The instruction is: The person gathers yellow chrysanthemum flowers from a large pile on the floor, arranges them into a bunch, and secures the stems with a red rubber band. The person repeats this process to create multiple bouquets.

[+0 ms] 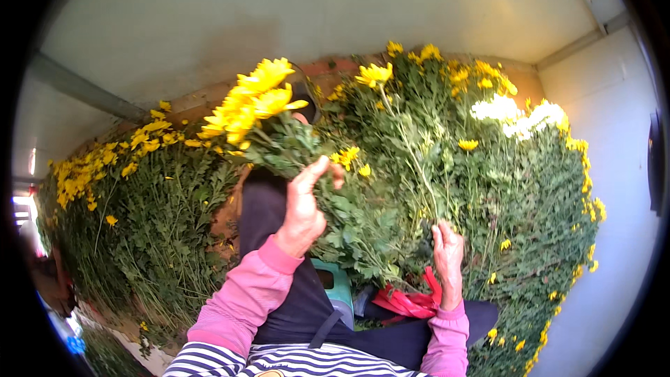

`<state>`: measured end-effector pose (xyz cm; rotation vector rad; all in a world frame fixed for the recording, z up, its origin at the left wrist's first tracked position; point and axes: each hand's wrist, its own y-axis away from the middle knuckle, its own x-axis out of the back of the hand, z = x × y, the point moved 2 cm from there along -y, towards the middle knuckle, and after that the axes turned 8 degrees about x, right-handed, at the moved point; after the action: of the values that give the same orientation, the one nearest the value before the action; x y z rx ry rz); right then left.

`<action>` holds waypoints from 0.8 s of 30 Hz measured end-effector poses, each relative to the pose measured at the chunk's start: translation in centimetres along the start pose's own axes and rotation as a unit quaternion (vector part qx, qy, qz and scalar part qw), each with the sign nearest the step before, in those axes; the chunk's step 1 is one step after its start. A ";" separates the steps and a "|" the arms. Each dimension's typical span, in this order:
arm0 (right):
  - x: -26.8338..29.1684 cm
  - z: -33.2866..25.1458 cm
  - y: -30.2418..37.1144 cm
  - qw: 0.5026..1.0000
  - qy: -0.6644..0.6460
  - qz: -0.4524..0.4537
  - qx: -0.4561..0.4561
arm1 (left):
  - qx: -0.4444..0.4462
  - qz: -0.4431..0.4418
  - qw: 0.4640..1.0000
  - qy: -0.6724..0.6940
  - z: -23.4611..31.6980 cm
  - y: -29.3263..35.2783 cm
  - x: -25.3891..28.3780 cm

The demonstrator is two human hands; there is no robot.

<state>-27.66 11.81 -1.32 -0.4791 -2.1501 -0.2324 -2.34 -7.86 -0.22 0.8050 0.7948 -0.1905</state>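
Observation:
My left hand [301, 211] is closed round a bunch of yellow chrysanthemums [251, 105], whose big blooms lean up and to the left. Leaves hide part of its fingers. In a pinch, my right hand [448, 251] grips the lower stem of a single yellow chrysanthemum [375, 75]. That long, mostly bare stem slants up and left, with its bloom above the pile. Leafy green stems lie under and between both hands. Below the right hand, red plastic strips [410, 301] lie across my lap.
A large heap of cut chrysanthemums [516, 216] spreads to the right, its blooms along the outer edge. Another heap [153, 216] lies left of my leg. A teal plastic stool [336, 286] shows between my legs. Pale walls [335, 14] stand behind and at right.

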 end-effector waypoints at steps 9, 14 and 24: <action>-2.9 -4.8 3.7 0.992 0.045 -0.028 0.116 | 0.032 -0.074 0.995 0.061 -0.1 -0.4 -1.0; -3.2 -5.9 2.7 0.966 0.090 -0.081 0.228 | 0.041 -0.095 0.993 0.053 -1.8 -2.0 -0.2; -5.5 -11.0 -2.9 0.936 -0.322 -0.139 0.026 | 0.070 -0.261 0.963 -0.016 -1.3 0.9 -2.8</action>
<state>-17.85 4.07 0.64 -0.2295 -2.8629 -0.1890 -4.64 -6.65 1.70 0.7077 0.9598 -0.7362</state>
